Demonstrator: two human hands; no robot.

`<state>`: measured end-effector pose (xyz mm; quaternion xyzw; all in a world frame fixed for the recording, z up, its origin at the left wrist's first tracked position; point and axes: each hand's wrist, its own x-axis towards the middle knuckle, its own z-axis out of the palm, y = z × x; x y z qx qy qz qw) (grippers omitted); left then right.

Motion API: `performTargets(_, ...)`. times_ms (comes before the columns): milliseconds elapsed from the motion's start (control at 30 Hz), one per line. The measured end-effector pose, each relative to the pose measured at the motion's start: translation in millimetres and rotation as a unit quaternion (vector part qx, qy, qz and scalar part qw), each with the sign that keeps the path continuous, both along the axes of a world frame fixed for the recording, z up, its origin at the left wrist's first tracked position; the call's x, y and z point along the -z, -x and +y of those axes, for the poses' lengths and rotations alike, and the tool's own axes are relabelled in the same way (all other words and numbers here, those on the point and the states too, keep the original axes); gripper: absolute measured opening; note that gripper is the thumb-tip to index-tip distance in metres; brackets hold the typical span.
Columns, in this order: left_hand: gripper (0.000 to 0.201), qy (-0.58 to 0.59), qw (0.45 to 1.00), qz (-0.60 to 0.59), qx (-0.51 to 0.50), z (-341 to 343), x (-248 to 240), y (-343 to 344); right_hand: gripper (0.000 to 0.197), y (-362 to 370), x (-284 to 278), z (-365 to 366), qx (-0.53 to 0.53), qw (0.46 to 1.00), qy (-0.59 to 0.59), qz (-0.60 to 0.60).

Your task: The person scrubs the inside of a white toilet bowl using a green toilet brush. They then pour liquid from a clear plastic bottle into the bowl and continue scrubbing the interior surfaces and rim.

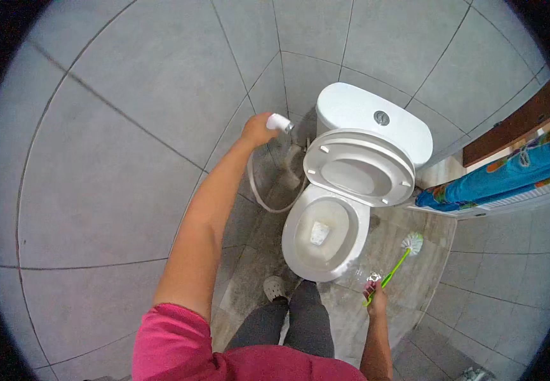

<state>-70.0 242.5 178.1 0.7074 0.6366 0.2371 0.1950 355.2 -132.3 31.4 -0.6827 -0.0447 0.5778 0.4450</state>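
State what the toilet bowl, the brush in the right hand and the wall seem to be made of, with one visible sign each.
Toilet bowl: likely glazed ceramic; white, smooth, glossy. Brush in the right hand: probably plastic; bright green handle, white bristle head. Wall: grey matt tiles, ceramic or stone-look, with visible grout lines.

A white handheld sprayer [279, 121], gripped at its head, is held up against the grey tiled wall to the left of the cistern, its pale hose [268, 200] looping down and back behind the bowl. A green-handled toilet brush [402, 254] with white bristles angles up and to the right, its head above the floor beside the bowl.
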Motion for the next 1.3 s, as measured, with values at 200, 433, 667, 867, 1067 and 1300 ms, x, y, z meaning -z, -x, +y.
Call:
performTargets(200, 0.039, 0.004, 0.982, -0.177, -0.061, 52, 25, 6, 0.021, -20, 3, 23, -0.052, 0.998, 0.030, -0.032)
performTargets(433, 0.034, 0.005, 0.962, -0.245, -0.116, 43, 37, 8, 0.024, -52, 4, 47, -0.061, 0.992, 0.094, -0.058)
performTargets(667, 0.030, -0.116, 0.948, -0.272, -0.123, 22, 68, 12, 0.028, -63, 6, 74, -0.082, 0.991, 0.085, -0.069)
performTargets(867, 0.029, -0.110, 0.968, -0.196, -0.109, 15, 68, 11, 0.028, -67, 8, 75, -0.120, 0.986, 0.062, -0.097)
performTargets(1067, 0.032, -0.163, 0.967, -0.170, -0.100, 1, 45, 28, 0.026, -69, 7, 52, -0.153, 0.975, 0.099, -0.124)
performTargets(1300, 0.031, -0.173, 0.971, -0.119, -0.115, 8, 78, 38, 0.027, -57, 20, 38, -0.088, 0.990, 0.099, -0.042)
